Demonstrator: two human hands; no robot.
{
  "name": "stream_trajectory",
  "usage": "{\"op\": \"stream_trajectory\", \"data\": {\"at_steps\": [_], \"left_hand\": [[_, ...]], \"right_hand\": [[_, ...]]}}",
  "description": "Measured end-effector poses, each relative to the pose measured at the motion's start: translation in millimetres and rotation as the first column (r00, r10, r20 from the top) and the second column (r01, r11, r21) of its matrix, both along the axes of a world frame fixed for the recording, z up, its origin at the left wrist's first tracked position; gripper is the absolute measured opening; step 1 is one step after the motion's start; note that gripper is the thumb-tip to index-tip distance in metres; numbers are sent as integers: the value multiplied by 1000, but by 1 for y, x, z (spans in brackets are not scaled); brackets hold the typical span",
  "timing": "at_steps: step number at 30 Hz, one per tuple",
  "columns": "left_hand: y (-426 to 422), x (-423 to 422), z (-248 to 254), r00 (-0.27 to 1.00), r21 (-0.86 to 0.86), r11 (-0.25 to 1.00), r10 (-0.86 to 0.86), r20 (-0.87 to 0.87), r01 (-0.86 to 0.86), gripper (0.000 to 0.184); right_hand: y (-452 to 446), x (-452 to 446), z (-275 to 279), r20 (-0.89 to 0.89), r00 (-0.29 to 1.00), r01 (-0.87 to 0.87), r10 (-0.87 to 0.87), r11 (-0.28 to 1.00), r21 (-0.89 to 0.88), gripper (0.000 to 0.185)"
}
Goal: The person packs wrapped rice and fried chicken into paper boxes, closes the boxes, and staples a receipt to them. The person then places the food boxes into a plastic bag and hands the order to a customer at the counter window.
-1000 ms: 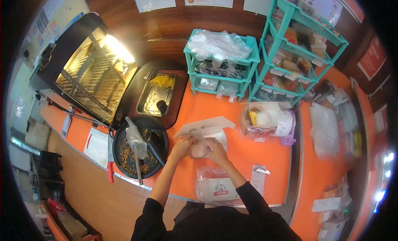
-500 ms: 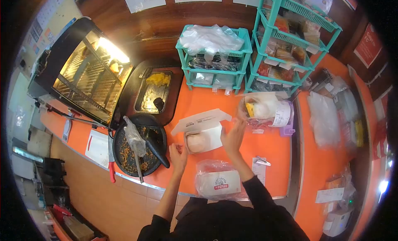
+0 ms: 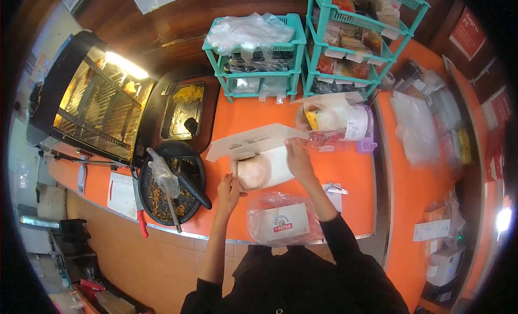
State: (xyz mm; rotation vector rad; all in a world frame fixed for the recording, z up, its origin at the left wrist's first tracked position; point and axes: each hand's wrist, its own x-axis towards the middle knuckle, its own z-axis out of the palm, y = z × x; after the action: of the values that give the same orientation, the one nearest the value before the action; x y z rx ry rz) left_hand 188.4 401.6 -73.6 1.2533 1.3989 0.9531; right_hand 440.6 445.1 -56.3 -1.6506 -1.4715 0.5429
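An open white cardboard food box [image 3: 279, 167] stands on the orange counter in front of me, its printed lid [image 3: 253, 141] raised at the back. A pale rounded mound that looks like rice [image 3: 252, 173] fills the left part of it. My left hand [image 3: 229, 193] is closed, pinching the box's front left corner. At the right side, my right hand [image 3: 300, 164] grips the box edge near the lid, with some fingers hidden. Closer to my body lies a closed, printed food box in a clear plastic bag [image 3: 283, 219].
A stone mortar [image 3: 171, 206] with a pestle and bagged tool sits left. Behind it are a metal tray of yellow food [image 3: 177, 125] and a lit warming cabinet [image 3: 97, 103]. Teal racks [image 3: 256, 73] stand at the back. A filled bag with a receipt [image 3: 334, 122] sits right.
The view has shifted, so the counter appears higher. My right hand has come from beside the box to its right edge by the lid. My left hand has closed on the front left corner.
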Motion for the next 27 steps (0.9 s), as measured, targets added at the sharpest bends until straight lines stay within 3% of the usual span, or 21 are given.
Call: {"op": "stream_trajectory", "data": {"at_steps": [3, 5, 6, 8, 9, 11, 13, 15, 16, 18, 22, 24, 25, 27], "left_hand": [[-29, 16, 62, 996, -132, 987, -88, -4, 87, 36], [-66, 28, 63, 947, 227, 957, -106, -302, 179, 36], [-82, 33, 59, 947, 224, 957, -110, -301, 182, 36], [-112, 40, 52, 846, 234, 935, -112, -521, 268, 45], [-121, 37, 39, 812, 223, 916, -160, -561, 334, 55], [-138, 20, 10, 846, 211, 913, -209, -491, 348, 59], [-146, 8, 12, 872, 203, 911, -250, -420, 359, 63], [-157, -1, 28, 828, 45, 915, -342, -444, 402, 78], [-161, -8, 22, 825, 44, 913, -344, -448, 405, 78], [-168, -18, 10, 866, -175, 889, -454, -210, 424, 97], [-179, -17, 19, 746, -120, 831, -542, -387, 543, 110], [-178, -9, 13, 854, -50, 895, -438, -280, 442, 124], [-175, -9, 4, 823, -40, 888, -441, -358, 458, 131], [-165, -6, -6, 817, -27, 877, -458, -349, 480, 131]], "right_hand": [[-47, 35, 41, 8, 996, 87, -88, 991, 104, 31], [-84, 52, 90, -34, 992, 122, -125, 990, -72, 32], [-97, 55, 106, -33, 991, 126, -129, 989, -75, 32], [-119, 60, 123, -7, 985, 161, -171, 943, -290, 32], [-131, 60, 116, 36, 987, 160, -156, 950, -267, 31], [-145, 57, 88, 36, 991, 136, -131, 965, -223, 30], [-156, 45, 61, 8, 997, 76, -75, 986, -149, 29], [-167, 32, 55, -35, 998, 43, -56, 952, -304, 26], [-171, 26, 54, -33, 998, 33, -48, 937, -347, 24], [-175, 24, 42, -49, 999, -8, -10, 931, -364, 26], [-186, 19, 15, -15, 1000, -27, 23, 951, -308, 27], [-193, 14, 9, -7, 1000, -10, 8, 939, -344, 29], [-195, 11, 10, -6, 1000, 7, -10, 940, -340, 34], [-201, 12, 13, 56, 998, 2, 23, 911, -411, 44]]}}
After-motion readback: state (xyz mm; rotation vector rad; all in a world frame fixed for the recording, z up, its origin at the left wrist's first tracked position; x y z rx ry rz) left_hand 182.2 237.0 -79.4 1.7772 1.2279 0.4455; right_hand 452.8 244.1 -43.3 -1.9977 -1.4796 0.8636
